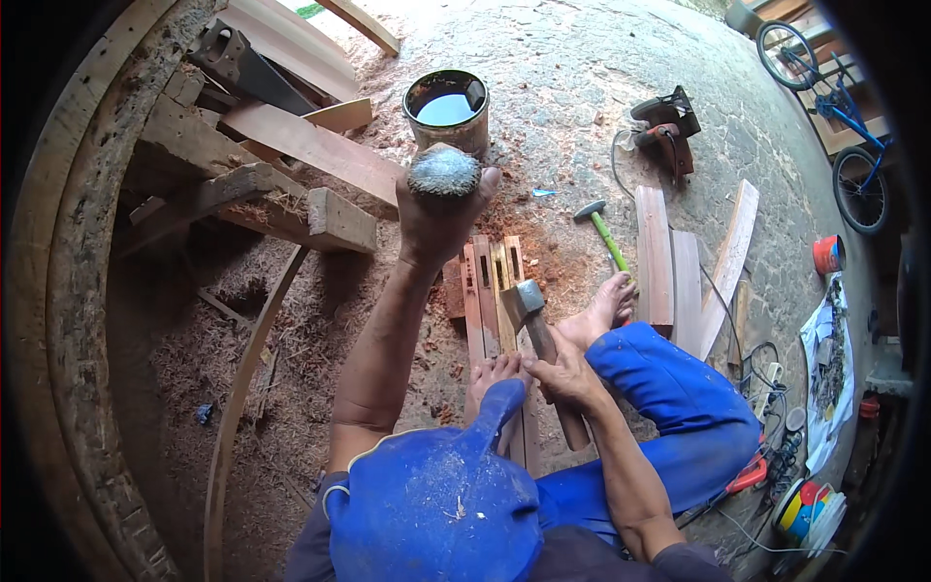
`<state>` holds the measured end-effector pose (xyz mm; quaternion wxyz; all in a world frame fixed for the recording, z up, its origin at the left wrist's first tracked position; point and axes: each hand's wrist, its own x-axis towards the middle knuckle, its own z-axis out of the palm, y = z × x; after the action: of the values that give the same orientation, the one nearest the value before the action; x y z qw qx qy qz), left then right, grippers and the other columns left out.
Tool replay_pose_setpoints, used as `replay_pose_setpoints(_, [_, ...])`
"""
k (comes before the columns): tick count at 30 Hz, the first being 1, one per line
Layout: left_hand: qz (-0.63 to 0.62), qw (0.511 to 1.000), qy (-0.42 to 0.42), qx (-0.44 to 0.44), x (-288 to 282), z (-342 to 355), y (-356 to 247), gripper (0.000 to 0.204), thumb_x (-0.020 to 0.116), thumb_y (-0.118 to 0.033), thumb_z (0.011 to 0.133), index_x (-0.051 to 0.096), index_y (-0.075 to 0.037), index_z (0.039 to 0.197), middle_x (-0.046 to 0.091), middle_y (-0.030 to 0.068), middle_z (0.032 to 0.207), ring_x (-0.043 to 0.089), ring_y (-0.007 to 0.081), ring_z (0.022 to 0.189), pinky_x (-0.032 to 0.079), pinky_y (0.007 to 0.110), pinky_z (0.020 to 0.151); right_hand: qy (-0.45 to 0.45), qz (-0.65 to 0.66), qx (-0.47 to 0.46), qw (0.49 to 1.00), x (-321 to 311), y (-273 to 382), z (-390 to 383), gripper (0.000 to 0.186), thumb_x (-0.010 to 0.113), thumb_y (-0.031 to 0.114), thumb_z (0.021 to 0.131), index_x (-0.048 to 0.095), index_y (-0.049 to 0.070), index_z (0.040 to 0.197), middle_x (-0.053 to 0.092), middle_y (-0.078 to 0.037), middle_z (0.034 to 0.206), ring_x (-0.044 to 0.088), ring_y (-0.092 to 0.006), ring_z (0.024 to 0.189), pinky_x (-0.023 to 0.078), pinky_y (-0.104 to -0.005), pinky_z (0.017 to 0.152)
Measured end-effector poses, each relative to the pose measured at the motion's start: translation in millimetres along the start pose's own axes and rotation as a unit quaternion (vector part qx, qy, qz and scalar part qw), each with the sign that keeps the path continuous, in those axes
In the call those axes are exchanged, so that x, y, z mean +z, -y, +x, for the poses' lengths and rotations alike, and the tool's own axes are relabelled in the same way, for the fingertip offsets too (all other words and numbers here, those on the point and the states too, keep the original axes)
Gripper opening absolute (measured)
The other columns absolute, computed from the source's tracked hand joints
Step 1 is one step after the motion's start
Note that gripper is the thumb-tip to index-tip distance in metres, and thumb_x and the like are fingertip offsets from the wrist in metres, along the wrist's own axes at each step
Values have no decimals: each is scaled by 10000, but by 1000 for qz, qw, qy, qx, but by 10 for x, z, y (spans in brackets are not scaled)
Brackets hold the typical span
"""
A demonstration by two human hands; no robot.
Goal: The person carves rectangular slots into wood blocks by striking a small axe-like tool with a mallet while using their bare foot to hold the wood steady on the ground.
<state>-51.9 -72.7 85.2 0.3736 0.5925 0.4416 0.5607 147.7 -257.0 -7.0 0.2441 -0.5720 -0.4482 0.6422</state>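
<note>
My left hand (433, 228) is raised in front of me, wrapped round a thick tool with a round, frayed grey end (443, 172); its lower part is hidden beneath the fist. In my right hand (569, 371) is a hammer (539, 335) with a metal head and a wooden handle, held low above the floor. Between my feet lie several narrow wooden pieces (475, 291) with slots cut near their far ends. One bare foot (495, 373) presses on them. Just beyond the left fist stands a round can (472, 136) of dark liquid.
A green-handled hammer (606, 238) and a circular saw (669, 131) lie ahead right. Boards (655, 257) rest beside my right foot. At left, a handsaw (247, 68) sits on stacked timber, and a beam end (341, 221) juts out. Cables and a bicycle (844, 107) are far right.
</note>
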Motion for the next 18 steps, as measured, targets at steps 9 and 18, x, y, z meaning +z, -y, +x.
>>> replay_pose_setpoints(9, [-20,1000,-12,2,0,-92,434,188,811,-160,838,691,-16,844,700,21,747,660,110,673,543,298,643,2,29,54,998,-29,53,-55,541,718,257,891,488,93,1353,621,-43,755,555,-107,525,459,-291,462])
replay_pose_setpoints(18, [-47,999,-17,-6,-19,-64,470,165,798,-150,843,708,-13,828,717,25,749,684,126,674,560,306,652,1,9,51,999,-19,49,-53,561,720,261,896,476,93,1372,635,-49,787,568,-113,538,470,-291,466])
